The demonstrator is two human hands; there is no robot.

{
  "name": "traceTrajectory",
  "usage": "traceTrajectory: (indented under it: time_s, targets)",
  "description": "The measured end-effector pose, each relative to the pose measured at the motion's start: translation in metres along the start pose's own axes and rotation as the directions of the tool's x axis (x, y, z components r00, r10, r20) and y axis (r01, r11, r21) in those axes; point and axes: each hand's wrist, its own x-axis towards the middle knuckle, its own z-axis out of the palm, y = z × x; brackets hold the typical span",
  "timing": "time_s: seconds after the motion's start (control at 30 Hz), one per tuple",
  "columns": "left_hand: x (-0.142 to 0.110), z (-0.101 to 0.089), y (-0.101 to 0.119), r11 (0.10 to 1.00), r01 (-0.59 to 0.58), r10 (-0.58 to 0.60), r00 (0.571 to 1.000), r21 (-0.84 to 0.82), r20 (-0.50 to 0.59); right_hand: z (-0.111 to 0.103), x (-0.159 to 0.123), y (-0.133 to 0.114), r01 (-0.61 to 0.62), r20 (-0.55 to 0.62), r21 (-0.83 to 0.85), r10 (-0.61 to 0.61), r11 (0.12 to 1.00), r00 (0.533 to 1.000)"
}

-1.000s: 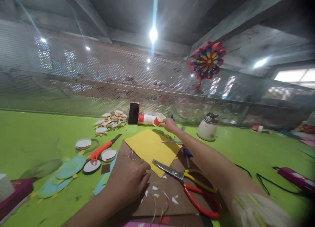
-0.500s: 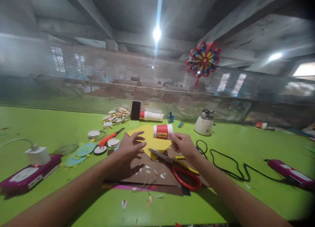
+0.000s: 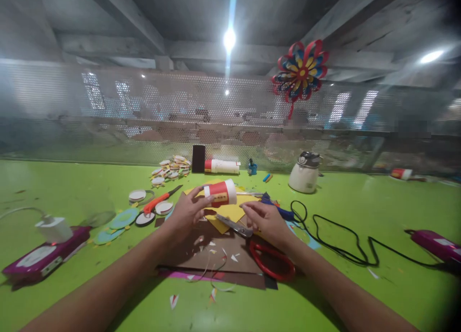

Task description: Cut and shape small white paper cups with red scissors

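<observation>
My left hand (image 3: 189, 207) is closed round a red and white paper cup (image 3: 220, 193), which lies sideways with its white rim toward the right. Just right of the cup is my right hand (image 3: 265, 217), its fingers loosely bent, with nothing visible in them. Beyond that hand lies a blue tool (image 3: 283, 209), partly hidden, beside a thin pale rod (image 3: 249, 194). Below the hands, large scissors (image 3: 236, 226) with a red handle (image 3: 272, 261) rest on brown sheets (image 3: 187, 255). Yellow paper (image 3: 236, 211) sits under the cup.
Orange-handled cutter (image 3: 156, 202), white discs and blue-green rings (image 3: 124, 217) lie left. A purple power strip (image 3: 46, 257) with a white plug is at far left. At the back stand a phone (image 3: 198, 159), a cup stack (image 3: 223, 166) and a white pot (image 3: 303, 176). A black cord (image 3: 334, 245) runs right.
The cup has passed from my right hand to my left and shifted left. My right hand has let go of it and moved lower, and the blue tool shows behind it.
</observation>
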Motion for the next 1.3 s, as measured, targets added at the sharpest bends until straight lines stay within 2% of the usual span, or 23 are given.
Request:
traceTrajectory:
  time_s: [0.07, 0.17, 0.23, 0.27, 0.37, 0.5, 0.73, 0.9, 1.13, 1.3]
  targets:
    - [0.004, -0.012, 0.005, 0.999, -0.033, 0.034, 0.996, 0.015, -0.085, -0.009, -0.004, -0.002, 0.032, 0.075, -0.175, -0.019, 0.984, 0.997]
    - [0.01, -0.032, 0.011, 0.993, -0.114, 0.114, 0.974, 0.011, -0.193, -0.021, -0.009, -0.012, 0.107, 0.2, -0.415, -0.024, 0.904, 0.98]
    - [0.014, -0.044, 0.012, 0.984, -0.168, 0.146, 0.95, -0.055, -0.275, -0.028, -0.012, -0.02, 0.151, 0.278, -0.531, 0.004, 0.834, 0.96]
    - [0.016, -0.048, 0.011, 0.969, -0.201, 0.145, 0.932, -0.142, -0.332, -0.03, -0.013, -0.022, 0.166, 0.315, -0.573, 0.029, 0.803, 0.949]
    - [0.019, -0.054, 0.005, 0.954, -0.208, 0.117, 0.92, -0.214, -0.375, -0.037, -0.018, -0.026, 0.198, 0.399, -0.643, 0.102, 0.74, 0.911]
    - [0.02, -0.056, -0.003, 0.955, -0.174, 0.081, 0.933, -0.242, -0.351, -0.039, -0.021, -0.027, 0.223, 0.451, -0.671, 0.152, 0.707, 0.879]
    - [0.021, -0.056, -0.005, 0.936, -0.226, 0.114, 0.921, -0.271, -0.372, -0.03, -0.021, -0.031, 0.179, 0.436, -0.695, 0.21, 0.696, 0.875]
    - [0.019, -0.054, 0.0, 0.924, -0.272, 0.149, 0.903, -0.269, -0.403, -0.027, -0.02, -0.019, 0.091, 0.36, -0.687, 0.229, 0.721, 0.904]
    - [0.025, -0.059, -0.001, 0.897, -0.356, 0.222, 0.875, -0.261, -0.43, -0.03, -0.017, 0.003, 0.002, 0.225, -0.559, 0.149, 0.829, 0.963]
    - [0.023, -0.054, 0.003, 0.884, -0.375, 0.24, 0.878, -0.281, -0.415, -0.035, -0.02, -0.003, -0.004, 0.165, -0.342, 0.064, 0.94, 0.984]
